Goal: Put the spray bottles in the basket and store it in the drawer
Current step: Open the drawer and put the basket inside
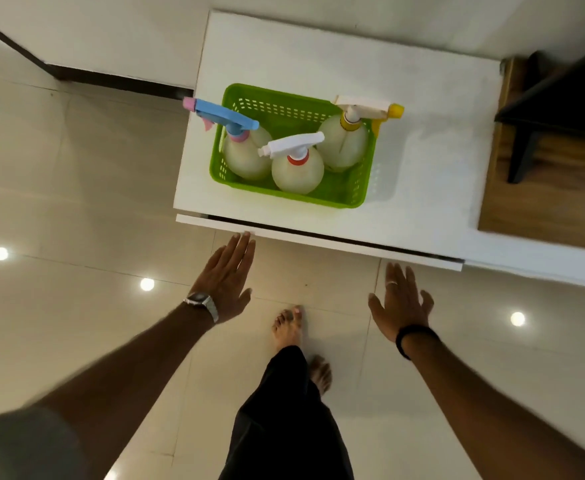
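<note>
A green plastic basket (350, 194) stands on top of a white cabinet (433, 161). Three pale spray bottles stand upright inside it: one with a blue and pink trigger (244, 157) at the left, one with a white trigger and red collar (298, 171) in front, one with a yellow and white trigger (344, 142) at the right. Below the cabinet top, the white drawer front (318, 241) sticks out a little. My left hand (227, 280) is flat, fingertips touching the drawer front's left part. My right hand (402, 299) is spread just below its right part, holding nothing.
A wooden surface with a dark stand (543, 133) adjoins the cabinet on the right. Glossy beige floor tiles (76, 202) lie to the left and below. My bare feet (289, 329) stand in front of the drawer. A wall with dark skirting (118, 81) runs behind.
</note>
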